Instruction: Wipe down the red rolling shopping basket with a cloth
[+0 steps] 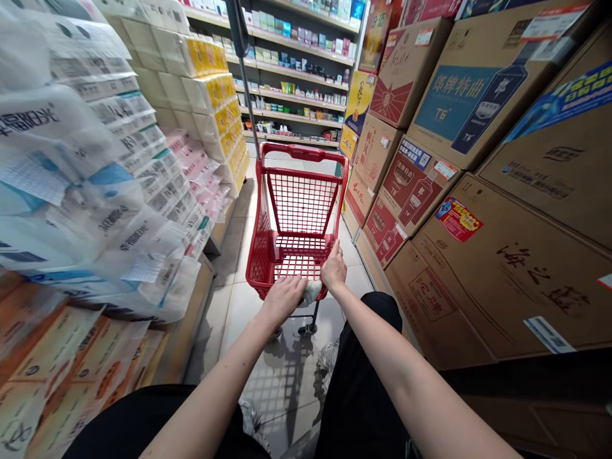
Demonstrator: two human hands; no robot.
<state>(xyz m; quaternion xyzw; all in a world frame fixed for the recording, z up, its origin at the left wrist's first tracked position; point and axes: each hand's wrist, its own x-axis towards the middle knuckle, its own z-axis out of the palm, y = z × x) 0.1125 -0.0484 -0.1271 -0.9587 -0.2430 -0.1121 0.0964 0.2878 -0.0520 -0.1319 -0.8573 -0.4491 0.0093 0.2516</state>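
Observation:
A red plastic shopping cart (303, 172) with mesh sides stands in front of me in the aisle. No goods show inside its basket. My left hand (287, 293) is closed over the near rim, with its fingers bent over the edge. Near the right corner of that same rim, my right hand (334, 266) grips the cart, its thumb side facing up. Between the two hands, a small whitish crumpled thing (312, 292) lies against the rim beside my left fingertips; its kind is unclear. The undersides of my fingers are hidden.
Stacked cardboard cartons (521, 255) line the right side closely. On the left rise wrapped paper packs (109, 185) and yellow-ended packs (210, 57). Shelves of small goods (301, 76) close off the far end. A dark pole (246, 83) stands at the cart's far left corner. Pale tiles (234, 255) cover the floor.

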